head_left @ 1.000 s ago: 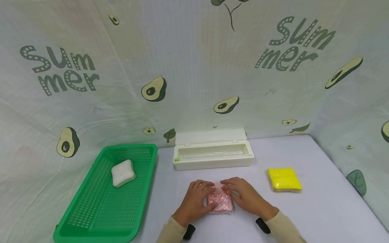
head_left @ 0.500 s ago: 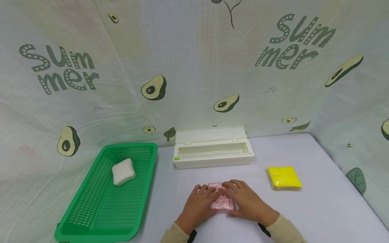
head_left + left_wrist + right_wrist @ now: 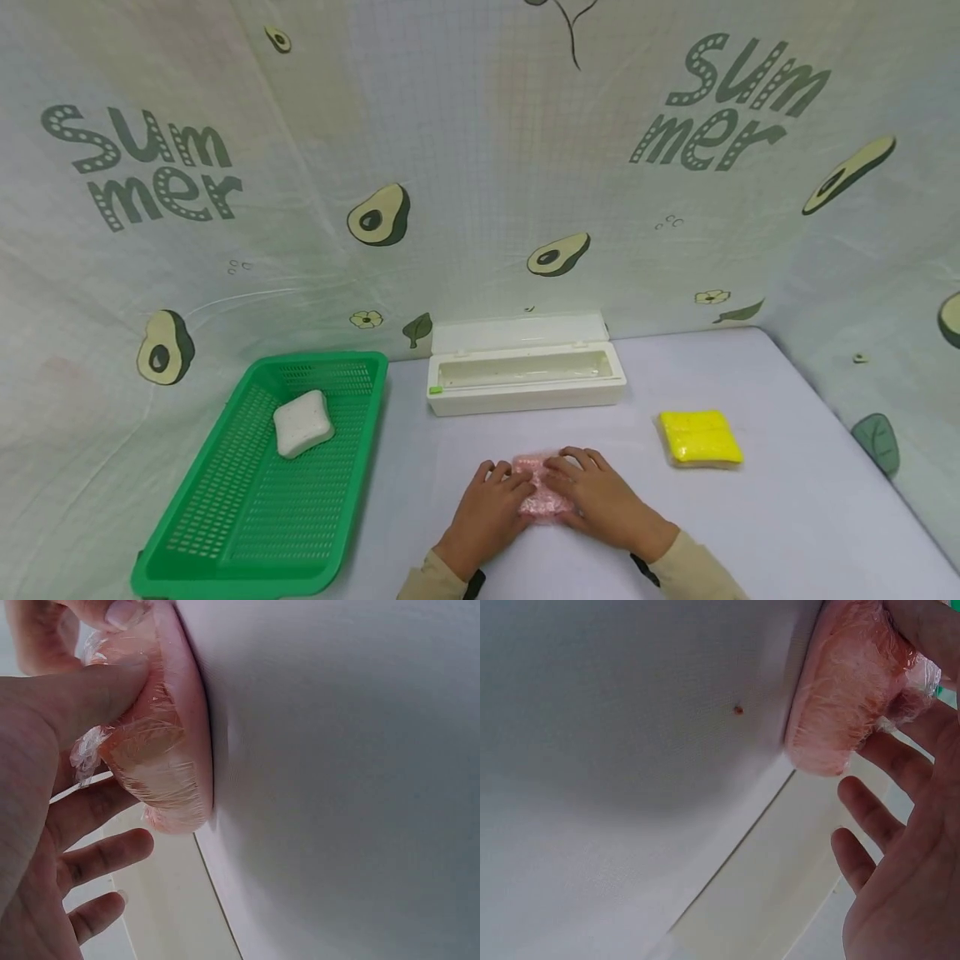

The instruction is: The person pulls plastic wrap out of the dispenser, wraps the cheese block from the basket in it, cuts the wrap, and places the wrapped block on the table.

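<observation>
A pink block wrapped in crinkled clear plastic film lies on the table in front of me. My left hand grips it from the left, its thumb pressed on the film and the other fingers spread past the block. From the right, my right hand holds the block's other side between thumb and forefinger, with the remaining fingers loosely extended. In the left wrist view a gathered clump of film stands up near the fingers. The block's top is partly hidden by both hands.
Behind the hands stands a long white box with its lid raised. A green basket on the left holds a white block. To the right lies a yellow block. A printed cloth hangs behind the table.
Both hands have shifted slightly over the pink block, the left one a little toward the right. The loose film on its top has been pressed flatter. Other things stay in place.
</observation>
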{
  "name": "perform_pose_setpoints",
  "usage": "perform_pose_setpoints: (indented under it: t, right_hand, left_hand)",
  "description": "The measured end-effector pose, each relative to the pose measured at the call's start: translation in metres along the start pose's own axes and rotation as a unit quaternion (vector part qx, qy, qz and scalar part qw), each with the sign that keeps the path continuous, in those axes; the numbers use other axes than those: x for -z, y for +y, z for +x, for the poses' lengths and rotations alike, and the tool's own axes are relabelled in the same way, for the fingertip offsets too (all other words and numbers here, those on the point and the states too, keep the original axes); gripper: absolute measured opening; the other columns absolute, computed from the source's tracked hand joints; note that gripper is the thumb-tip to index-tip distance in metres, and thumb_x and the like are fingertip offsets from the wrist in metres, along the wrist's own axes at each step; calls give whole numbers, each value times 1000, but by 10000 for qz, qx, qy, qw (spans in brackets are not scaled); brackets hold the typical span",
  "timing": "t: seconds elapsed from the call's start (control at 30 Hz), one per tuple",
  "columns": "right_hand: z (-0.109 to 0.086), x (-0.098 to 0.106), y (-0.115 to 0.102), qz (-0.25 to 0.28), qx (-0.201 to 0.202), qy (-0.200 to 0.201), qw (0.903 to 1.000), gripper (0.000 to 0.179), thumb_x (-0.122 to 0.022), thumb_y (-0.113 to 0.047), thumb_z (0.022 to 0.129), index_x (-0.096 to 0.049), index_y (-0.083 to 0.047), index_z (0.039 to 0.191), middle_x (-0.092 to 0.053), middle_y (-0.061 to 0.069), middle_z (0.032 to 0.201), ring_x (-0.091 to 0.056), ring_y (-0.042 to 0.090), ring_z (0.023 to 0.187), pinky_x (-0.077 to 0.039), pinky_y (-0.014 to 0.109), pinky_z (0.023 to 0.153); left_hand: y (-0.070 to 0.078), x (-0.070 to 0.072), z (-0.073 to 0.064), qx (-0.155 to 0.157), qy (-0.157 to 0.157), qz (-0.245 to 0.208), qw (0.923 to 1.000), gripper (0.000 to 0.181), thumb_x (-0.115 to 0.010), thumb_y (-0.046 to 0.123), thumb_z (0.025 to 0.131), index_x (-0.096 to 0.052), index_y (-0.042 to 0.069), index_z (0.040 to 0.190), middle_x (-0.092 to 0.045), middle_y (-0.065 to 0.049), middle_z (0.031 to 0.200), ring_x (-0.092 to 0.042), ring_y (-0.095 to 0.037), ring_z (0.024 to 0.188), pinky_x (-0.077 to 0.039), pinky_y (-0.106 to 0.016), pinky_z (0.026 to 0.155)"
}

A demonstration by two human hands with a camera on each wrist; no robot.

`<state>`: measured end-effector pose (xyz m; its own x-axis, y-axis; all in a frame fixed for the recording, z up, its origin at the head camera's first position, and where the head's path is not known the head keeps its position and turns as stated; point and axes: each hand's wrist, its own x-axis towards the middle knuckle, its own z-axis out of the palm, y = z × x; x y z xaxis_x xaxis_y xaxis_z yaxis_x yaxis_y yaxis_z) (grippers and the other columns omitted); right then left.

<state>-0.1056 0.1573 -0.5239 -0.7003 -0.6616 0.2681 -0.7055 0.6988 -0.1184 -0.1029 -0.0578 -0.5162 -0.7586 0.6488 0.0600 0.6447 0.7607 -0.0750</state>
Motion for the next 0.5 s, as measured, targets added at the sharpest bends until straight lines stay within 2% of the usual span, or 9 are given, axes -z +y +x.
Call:
perform_pose_setpoints:
  t: [0.13,0.3,0.4,0.5]
  right_hand:
    - [-2,-2,-2,-51,27,46,10000,46,-71,-40,77,-64,-17,117,-55,4,123,-43,30,118,-34,48,93]
    - [-5,-2,-1,47,35,84,9999,48,-68,-36,80,-60,-14,123,-54,5,126,-41,31,120,-32,48,94]
    - [-7,0,-2,293,-85,68,9995,47,-65,-33,83,-58,-15,126,-52,4,127,-40,28,122,-28,46,96]
    - [-7,6,-5,838,-333,151,9958,38,-62,-30,87,-58,-15,122,-54,-3,123,-40,25,123,-26,45,97]
  left_hand:
    - [1,-1,1,70,-96,-164,9998,39,-65,50,81,-63,30,114,-58,13,119,-48,-13,107,-35,-40,95]
    - [0,-3,-1,8,172,-211,9996,36,-64,47,83,-64,29,114,-58,13,120,-48,-13,107,-35,-39,93]
    - [-2,-2,-4,-48,341,-220,9992,35,-61,46,85,-63,28,116,-57,13,121,-48,-12,106,-35,-38,92]
    - [-3,3,-9,69,382,-705,9968,33,-53,46,91,-62,26,116,-58,14,120,-47,-11,105,-33,-38,91]
